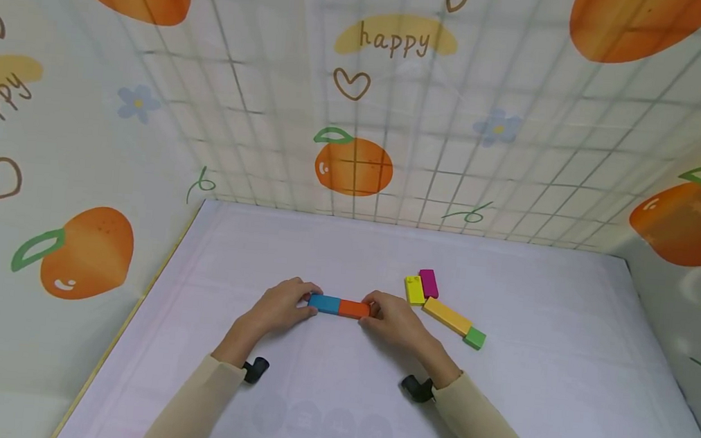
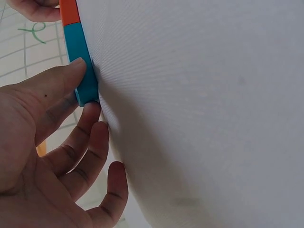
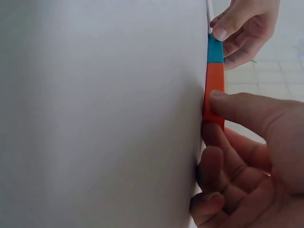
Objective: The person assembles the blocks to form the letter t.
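Left hand (image 1: 283,305) pinches the outer end of the blue block (image 1: 324,304), thumb and fingers curled round it. Right hand (image 1: 394,320) grips the orange block (image 1: 354,309) the same way. Blocks lie end to end, touching, flat on the white surface (image 1: 335,398), mid-front. To the right, apart: yellow block (image 1: 414,289) beside magenta block (image 1: 429,283); long yellow bar (image 1: 447,316) with green block (image 1: 474,338) at its end.
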The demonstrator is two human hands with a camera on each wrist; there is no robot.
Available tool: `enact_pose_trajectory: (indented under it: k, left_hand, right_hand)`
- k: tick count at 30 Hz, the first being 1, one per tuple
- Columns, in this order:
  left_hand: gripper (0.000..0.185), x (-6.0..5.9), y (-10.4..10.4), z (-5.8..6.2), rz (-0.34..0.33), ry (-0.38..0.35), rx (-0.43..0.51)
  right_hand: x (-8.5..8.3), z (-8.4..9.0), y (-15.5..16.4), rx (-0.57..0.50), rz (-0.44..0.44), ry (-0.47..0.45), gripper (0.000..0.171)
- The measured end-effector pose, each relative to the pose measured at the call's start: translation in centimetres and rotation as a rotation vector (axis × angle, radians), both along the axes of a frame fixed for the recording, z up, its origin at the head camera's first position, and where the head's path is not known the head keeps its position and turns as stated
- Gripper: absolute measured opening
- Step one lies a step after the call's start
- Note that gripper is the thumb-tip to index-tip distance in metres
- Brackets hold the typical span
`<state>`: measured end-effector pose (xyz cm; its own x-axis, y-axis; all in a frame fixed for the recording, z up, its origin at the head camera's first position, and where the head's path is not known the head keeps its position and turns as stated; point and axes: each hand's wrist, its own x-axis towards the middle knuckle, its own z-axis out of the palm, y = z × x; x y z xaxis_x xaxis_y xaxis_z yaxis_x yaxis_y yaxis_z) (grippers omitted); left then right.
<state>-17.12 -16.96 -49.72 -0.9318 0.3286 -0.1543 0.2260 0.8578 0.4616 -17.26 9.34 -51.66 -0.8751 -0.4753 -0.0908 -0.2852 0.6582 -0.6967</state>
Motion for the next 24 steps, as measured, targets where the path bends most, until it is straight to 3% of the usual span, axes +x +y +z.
enact_pose_trajectory:
  k: [24]
  left_hand:
    - [0.035,0.2,0.1,0.1,-0.003,-0.001,0.002]
  right_hand:
    - [0.8,0.8,0.9,-0.024,-0.040,-0.024,0.038]
